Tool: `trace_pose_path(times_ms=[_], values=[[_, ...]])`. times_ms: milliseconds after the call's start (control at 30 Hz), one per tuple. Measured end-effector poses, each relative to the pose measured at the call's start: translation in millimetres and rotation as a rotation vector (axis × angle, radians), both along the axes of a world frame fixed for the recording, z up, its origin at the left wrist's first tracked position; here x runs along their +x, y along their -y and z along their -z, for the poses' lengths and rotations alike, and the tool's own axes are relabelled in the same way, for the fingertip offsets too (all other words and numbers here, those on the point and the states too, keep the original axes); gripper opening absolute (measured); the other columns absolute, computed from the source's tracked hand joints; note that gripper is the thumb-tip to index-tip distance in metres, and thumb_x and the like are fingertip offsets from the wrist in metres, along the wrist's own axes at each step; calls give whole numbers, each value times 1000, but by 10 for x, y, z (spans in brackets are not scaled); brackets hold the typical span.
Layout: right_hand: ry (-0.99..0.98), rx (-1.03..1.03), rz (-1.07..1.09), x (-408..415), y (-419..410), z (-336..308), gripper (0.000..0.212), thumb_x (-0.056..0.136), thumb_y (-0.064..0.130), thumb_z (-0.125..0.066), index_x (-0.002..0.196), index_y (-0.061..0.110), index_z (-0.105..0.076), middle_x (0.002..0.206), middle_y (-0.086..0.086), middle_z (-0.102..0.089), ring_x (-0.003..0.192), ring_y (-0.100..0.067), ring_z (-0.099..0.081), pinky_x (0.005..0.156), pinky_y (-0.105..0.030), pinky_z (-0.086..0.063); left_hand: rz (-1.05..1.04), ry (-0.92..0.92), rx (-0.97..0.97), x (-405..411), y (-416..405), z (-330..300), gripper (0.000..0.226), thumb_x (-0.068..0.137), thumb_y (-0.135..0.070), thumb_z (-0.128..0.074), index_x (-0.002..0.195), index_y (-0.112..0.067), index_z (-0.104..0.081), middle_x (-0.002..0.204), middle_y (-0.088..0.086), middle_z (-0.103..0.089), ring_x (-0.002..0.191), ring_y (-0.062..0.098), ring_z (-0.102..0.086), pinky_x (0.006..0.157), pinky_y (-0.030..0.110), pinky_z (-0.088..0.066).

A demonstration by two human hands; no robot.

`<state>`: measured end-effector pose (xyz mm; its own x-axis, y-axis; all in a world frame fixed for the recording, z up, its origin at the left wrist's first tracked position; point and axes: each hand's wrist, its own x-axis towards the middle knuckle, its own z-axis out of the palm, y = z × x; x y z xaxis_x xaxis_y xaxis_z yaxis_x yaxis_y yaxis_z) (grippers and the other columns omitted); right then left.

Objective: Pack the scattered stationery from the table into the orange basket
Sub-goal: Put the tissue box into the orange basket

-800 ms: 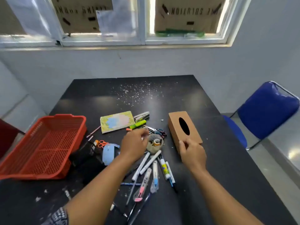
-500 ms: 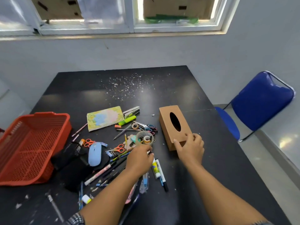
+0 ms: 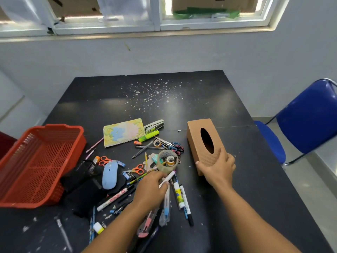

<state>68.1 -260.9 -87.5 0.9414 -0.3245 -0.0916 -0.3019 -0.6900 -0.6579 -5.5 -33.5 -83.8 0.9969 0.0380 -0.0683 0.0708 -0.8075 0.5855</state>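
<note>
Two hands are busy: the left hand [image 3: 152, 187] pinches a white pen [image 3: 167, 178] angled up-right, orange basket [image 3: 39, 163] off left; the right hand [image 3: 218, 168] grips the brown box [image 3: 205, 141].

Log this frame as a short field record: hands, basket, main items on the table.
left hand: grips a white marker above the pen pile
right hand: holds the near end of the brown oval-slot tissue box
orange mesh plastic basket: at left on the black table, nothing visible inside
clear tape roll: just beyond the left hand
pale blue computer mouse: between basket and pile
pastel spiral notebook: lying flat
</note>
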Motion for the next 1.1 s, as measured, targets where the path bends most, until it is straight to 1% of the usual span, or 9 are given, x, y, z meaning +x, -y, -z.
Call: trace_pose_path(times_ms=[233,400,500,567,633,733,833,1000,1100], values=[[181,31,-116,-348,-220,-286,109,66,52,-81,150,22,-19,145,-3,-25,132,-28,-26,104,-43,-35,-188,19,-132,-167,-405,-148,25,90,-27,-65,115,-22,-69,109,-9,-67,98,6,-59,88,23,-47],[215,95,-275,-606,-678,-468,112,65,52,-81,151,24,-17,145,2,-25,133,-19,-24,104,-36,-31,-295,41,-167,-327,-791,-272,16,90,-27,-67,104,-24,-72,96,-9,-71,89,6,-63,84,29,-53],[234,129,-378,-751,-1055,-540,113,63,53,-82,152,27,-17,145,4,-26,134,-18,-25,109,-37,-30,-371,108,-222,-400,-1081,-377,12,88,-25,-69,100,-23,-73,87,-14,-69,83,-2,-62,79,25,-52],[245,157,-450,-821,-1321,-601,112,62,51,-83,151,31,-17,138,12,-27,129,-12,-27,105,-32,-30,-419,170,-260,-434,-1348,-460,11,88,-22,-69,97,-22,-74,84,-16,-68,81,-7,-62,77,21,-50],[259,163,-527,-857,-1572,-676,110,61,52,-83,149,36,-18,132,18,-27,123,-7,-27,101,-29,-29,-467,210,-299,-433,-1663,-537,10,88,-22,-69,98,-23,-72,86,-14,-69,83,-2,-64,75,16,-48],[261,119,-624,-880,-1978,-767,112,59,59,-79,149,38,-16,142,13,-29,129,-12,-28,102,-34,-31,-556,285,-332,-426,-2196,-667,14,90,-22,-67,103,-20,-70,89,-11,-69,88,8,-65,72,9,-42],[257,85,-686,-899,-2379,-867,112,59,63,-75,149,36,-15,147,11,-27,134,-14,-27,107,-35,-31,-619,324,-386,-418,-2666,-823,24,94,-29,-61,116,-19,-65,100,-8,-65,95,12,-62,79,20,-43],[258,60,-788,-894,-3165,-1032,115,58,64,-75,150,35,-11,149,11,-24,135,-13,-23,107,-32,-27,-619,219,-497,-354,-3528,-917,41,98,-44,-48,132,-23,-56,122,-6,-60,112,14,-55,93,32,-43],[266,70,-819,-847,-3549,-1094,116,59,59,-78,150,36,-12,149,9,-24,135,-15,-24,109,-34,-29,-564,238,-682,-367,-3937,-914,41,93,-57,-46,122,-34,-63,118,-13,-67,113,12,-60,99,42,-48]])
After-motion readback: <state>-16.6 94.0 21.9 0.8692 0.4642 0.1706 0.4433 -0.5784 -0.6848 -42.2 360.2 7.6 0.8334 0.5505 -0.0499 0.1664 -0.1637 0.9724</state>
